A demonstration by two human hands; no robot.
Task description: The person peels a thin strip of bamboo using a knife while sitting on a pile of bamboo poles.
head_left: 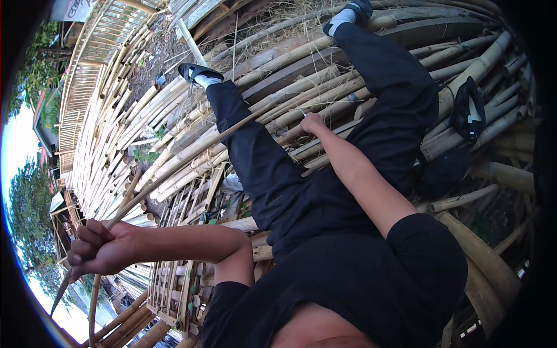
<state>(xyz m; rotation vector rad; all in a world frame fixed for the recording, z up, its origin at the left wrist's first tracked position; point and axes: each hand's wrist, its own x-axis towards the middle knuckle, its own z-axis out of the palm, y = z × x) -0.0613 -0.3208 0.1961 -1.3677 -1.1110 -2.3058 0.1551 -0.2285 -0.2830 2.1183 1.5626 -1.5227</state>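
My left hand, out at the lower left, has its fingers wrapped round a long thin bamboo strip. The strip slants up to the right over my left leg, and its other end hangs below the hand. Between my knees, over the bamboo poles, my right hand is closed. A small pale tip shows at its fingers; what it belongs to is too small to make out. My dark-trousered legs are spread on the stacked bamboo.
Many bamboo poles lie under and around my legs. A bamboo fence stands at the upper left. By the lower left is a slatted bamboo frame. A black shoe-like object lies right of my right leg.
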